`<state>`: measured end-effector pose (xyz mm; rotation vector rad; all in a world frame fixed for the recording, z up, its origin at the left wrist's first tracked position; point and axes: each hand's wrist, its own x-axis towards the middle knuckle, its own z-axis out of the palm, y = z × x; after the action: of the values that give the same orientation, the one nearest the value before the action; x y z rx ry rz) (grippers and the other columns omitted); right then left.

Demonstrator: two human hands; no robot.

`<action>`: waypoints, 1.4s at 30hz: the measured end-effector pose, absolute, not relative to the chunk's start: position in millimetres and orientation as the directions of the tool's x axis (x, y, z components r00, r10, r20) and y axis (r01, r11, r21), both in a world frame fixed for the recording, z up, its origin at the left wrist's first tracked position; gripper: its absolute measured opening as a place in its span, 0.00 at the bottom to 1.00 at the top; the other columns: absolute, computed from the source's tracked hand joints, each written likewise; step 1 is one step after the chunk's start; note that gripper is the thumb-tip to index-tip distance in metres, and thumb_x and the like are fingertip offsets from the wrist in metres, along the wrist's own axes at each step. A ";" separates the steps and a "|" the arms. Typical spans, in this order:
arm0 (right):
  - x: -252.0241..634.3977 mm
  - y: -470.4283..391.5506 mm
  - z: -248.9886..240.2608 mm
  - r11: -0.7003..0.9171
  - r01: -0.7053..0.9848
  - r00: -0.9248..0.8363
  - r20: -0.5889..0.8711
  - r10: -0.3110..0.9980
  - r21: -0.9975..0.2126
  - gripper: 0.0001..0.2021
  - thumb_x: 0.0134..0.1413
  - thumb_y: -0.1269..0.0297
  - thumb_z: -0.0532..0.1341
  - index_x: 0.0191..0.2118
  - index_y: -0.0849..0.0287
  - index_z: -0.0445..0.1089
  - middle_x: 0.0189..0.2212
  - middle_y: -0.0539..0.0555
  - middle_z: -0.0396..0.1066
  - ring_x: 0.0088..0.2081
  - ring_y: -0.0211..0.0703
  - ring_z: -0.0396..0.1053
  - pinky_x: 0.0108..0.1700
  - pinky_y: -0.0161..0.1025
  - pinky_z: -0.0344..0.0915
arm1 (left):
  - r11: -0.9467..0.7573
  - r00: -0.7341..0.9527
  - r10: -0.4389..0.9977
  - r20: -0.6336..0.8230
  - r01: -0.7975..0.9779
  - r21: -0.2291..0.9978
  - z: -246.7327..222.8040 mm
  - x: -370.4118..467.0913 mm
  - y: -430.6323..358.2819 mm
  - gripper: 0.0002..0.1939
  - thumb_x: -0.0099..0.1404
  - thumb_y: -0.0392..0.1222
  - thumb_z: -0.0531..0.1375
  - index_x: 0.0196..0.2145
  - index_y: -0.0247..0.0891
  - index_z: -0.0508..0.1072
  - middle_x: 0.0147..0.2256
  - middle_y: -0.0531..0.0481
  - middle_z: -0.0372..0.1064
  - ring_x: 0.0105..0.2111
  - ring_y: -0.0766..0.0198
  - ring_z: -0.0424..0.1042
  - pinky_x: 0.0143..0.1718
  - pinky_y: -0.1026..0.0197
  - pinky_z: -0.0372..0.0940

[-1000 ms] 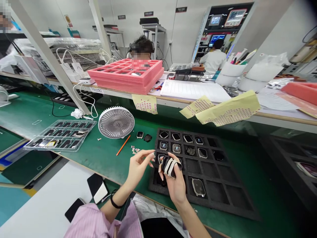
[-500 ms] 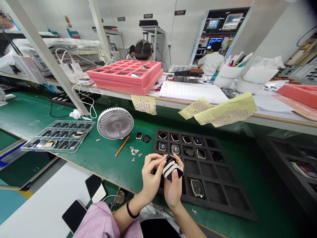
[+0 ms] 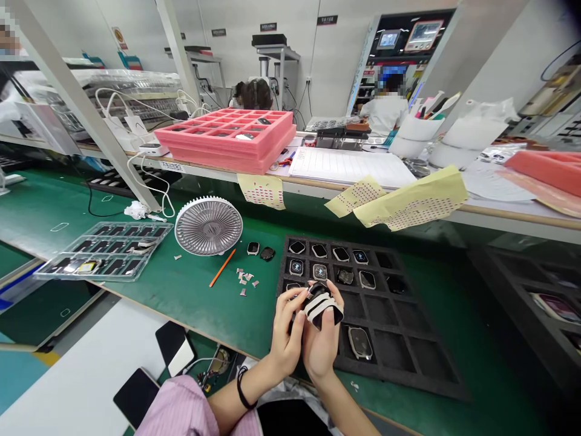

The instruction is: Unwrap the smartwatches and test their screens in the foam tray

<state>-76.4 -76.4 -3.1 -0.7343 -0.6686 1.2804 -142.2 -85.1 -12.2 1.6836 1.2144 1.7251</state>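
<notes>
Over the left part of a black foam tray (image 3: 411, 363), I hold a small dark watch-like piece (image 3: 323, 306) with pale bands across it. My right hand (image 3: 321, 348) grips it from below and the right, with the thumb on its front. My left hand (image 3: 288, 333) pinches at its upper left edge with the fingertips, which hide part of it. Around it in the tray's compartments sit several smartwatch bodies, among them a watch with a lit face (image 3: 296, 267) and a larger watch case (image 3: 360, 343).
To the left are an orange stick (image 3: 222, 268), small metallic bits (image 3: 245, 277), a watch body (image 3: 253, 248), a round fan (image 3: 209, 226) and a clear plastic tray (image 3: 136, 272). A shelf above bears a pink foam tray (image 3: 218, 151) and paper sheets (image 3: 349, 166). People sit beyond it.
Both hands have moved a little to the right with the banded piece, against the tray. My left fingers have shifted lower along its side, and a watch in the tray behind them now shows.
</notes>
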 end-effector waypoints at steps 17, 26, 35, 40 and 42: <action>-69.3 -66.3 -4.6 0.014 -0.485 0.053 -0.013 0.999 -0.874 0.20 0.58 0.53 0.57 0.55 0.48 0.59 0.50 0.54 0.65 0.46 0.46 0.67 0.44 0.44 0.66 | -0.270 -0.067 0.953 0.297 0.262 0.927 -0.9 -172.8 -83.7 0.17 0.70 0.45 0.50 0.53 0.42 0.70 0.55 0.44 0.63 0.56 0.55 0.62 0.55 0.53 0.61; -67.8 -63.0 6.9 -0.007 -0.567 -0.007 -0.004 1.000 -0.824 0.19 0.59 0.53 0.57 0.54 0.49 0.59 0.40 0.53 0.69 0.32 0.42 0.68 0.30 0.39 0.63 | 0.256 -0.430 0.864 0.263 0.824 0.506 -39.9 -269.8 -52.2 0.09 0.63 0.45 0.57 0.38 0.38 0.70 0.40 0.42 0.69 0.44 0.52 0.68 0.42 0.55 0.65; -66.3 -64.0 3.8 0.022 -0.563 -0.011 0.034 0.999 -0.826 0.19 0.59 0.54 0.58 0.54 0.48 0.59 0.45 0.54 0.67 0.35 0.43 0.68 0.31 0.39 0.63 | 0.206 -0.452 0.881 0.142 0.636 0.744 -40.0 -268.8 -46.1 0.06 0.59 0.43 0.58 0.28 0.38 0.70 0.29 0.49 0.71 0.29 0.60 0.71 0.31 0.61 0.65; -68.3 -64.2 4.6 0.015 -0.593 -0.020 0.034 0.999 -0.805 0.19 0.59 0.54 0.58 0.54 0.49 0.59 0.44 0.54 0.67 0.34 0.41 0.68 0.30 0.38 0.62 | 0.066 -0.362 0.932 0.025 0.238 0.969 -12.6 -245.2 -50.3 0.13 0.55 0.49 0.63 0.28 0.36 0.70 0.27 0.48 0.72 0.27 0.62 0.72 0.28 0.63 0.66; -69.4 -65.0 5.2 0.002 -0.600 -0.028 0.024 0.999 -0.800 0.19 0.59 0.54 0.57 0.54 0.48 0.60 0.44 0.54 0.67 0.33 0.41 0.68 0.30 0.38 0.62 | 0.029 -0.287 0.958 0.005 0.116 0.993 3.3 -229.0 -54.1 0.14 0.53 0.49 0.65 0.31 0.35 0.72 0.26 0.49 0.72 0.26 0.64 0.71 0.27 0.64 0.66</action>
<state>-69.4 -65.0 5.2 -0.6982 -0.7525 1.4611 -229.0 -54.1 3.3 1.1367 1.5192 1.3527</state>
